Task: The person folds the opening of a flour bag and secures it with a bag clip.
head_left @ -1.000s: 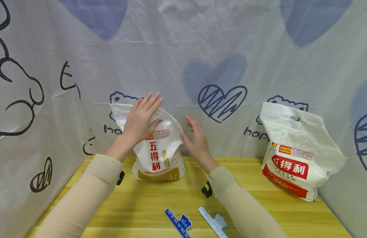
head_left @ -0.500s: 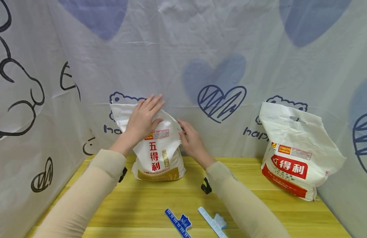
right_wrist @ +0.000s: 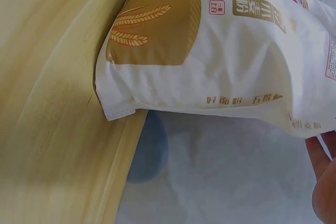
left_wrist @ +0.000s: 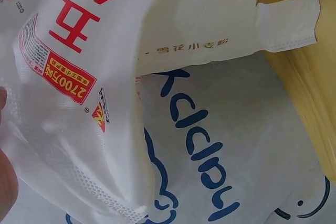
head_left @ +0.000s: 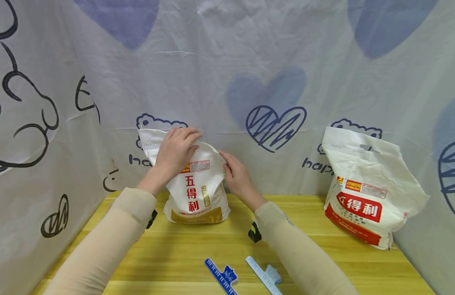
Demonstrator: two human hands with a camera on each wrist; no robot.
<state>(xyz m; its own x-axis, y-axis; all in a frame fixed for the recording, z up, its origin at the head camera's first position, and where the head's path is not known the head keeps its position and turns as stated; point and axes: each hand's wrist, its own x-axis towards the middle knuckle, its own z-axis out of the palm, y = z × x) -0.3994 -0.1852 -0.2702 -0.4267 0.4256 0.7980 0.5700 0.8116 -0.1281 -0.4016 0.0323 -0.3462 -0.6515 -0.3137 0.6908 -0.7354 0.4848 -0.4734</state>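
Observation:
A white flour bag (head_left: 198, 186) with red lettering and a gold base stands upright on the table (head_left: 175, 254), against the back curtain. My left hand (head_left: 175, 150) grips its top edge, fingers bent over the rim and thumb on the front. At the bag's right upper edge, my right hand (head_left: 240, 174) pinches the material between thumb and fingers. The left wrist view shows the bag's creased upper front (left_wrist: 100, 129), with only bits of the hand at the left border. In the right wrist view, fingertips (right_wrist: 317, 158) meet the bag's side (right_wrist: 241, 66).
A second flour bag (head_left: 367, 192), with a red label and a handle hole, leans at the right. Near the front lie a dark blue clip (head_left: 220, 275) and a light blue clip (head_left: 265, 275). A patterned curtain (head_left: 212, 82) encloses the back and sides.
My right hand has moved left onto the bag's edge and now pinches it. My left fingers, straight before, have bent down over the top of the bag.

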